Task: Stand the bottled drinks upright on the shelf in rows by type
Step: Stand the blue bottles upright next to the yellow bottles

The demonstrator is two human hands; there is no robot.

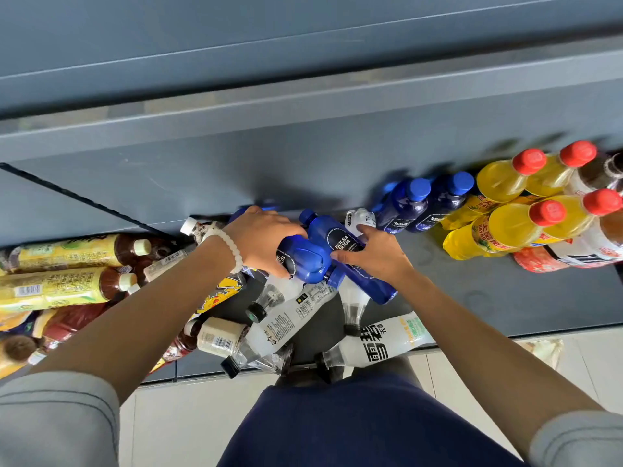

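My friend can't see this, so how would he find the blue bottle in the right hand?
Start at the grey shelf and find the standing yellow bottles with red caps on its right. Just left stand dark blue bottles. Left again, the right hand grips a blue bottle: the one lying tilted with "BOLSA SODA" readable.

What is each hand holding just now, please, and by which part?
Left hand grips a blue soda bottle by its body; right hand another blue bottle around its label.

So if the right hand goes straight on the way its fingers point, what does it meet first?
Probably the small white-labelled bottle just past the fingertips of the right hand, which grips a blue soda bottle. Depth is unclear.
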